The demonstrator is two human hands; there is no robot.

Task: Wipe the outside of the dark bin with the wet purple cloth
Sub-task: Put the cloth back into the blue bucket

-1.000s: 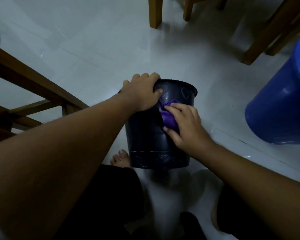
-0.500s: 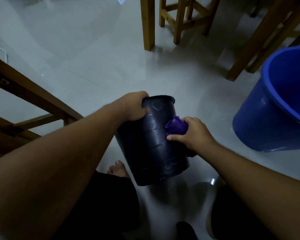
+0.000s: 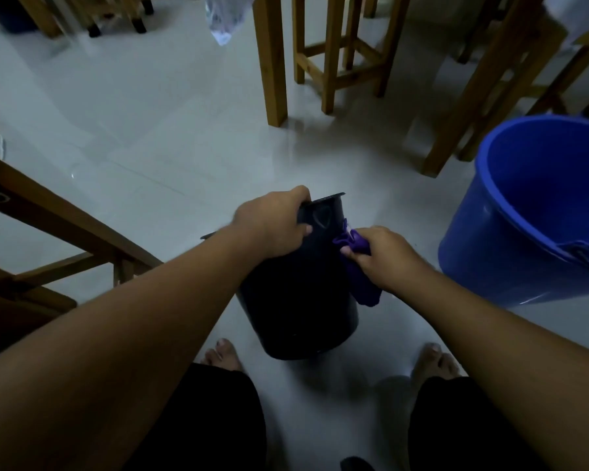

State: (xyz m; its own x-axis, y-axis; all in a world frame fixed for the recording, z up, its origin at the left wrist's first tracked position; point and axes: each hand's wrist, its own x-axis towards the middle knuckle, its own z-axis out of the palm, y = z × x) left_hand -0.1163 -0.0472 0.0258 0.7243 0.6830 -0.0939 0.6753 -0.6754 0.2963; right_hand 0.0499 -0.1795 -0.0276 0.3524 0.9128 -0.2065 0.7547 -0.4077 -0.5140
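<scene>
The dark bin (image 3: 303, 300) is between my feet on the pale floor, tipped away from me so I see its outer wall and base. My left hand (image 3: 272, 226) grips its upper rim. My right hand (image 3: 385, 256) holds the bunched purple cloth (image 3: 357, 263) against the bin's right side near the top. Part of the cloth hangs down below my hand. The bin's opening faces away and is hidden.
A large blue bucket (image 3: 531, 212) stands to the right, close to my right arm. Wooden stool and table legs (image 3: 334, 59) rise ahead. A wooden chair frame (image 3: 48, 226) lies on the left. My bare feet (image 3: 223, 355) flank the bin.
The bin has tipped further away from me. My right hand and the cloth have slid from the front wall round to the bin's right side. The camera view has lifted.
</scene>
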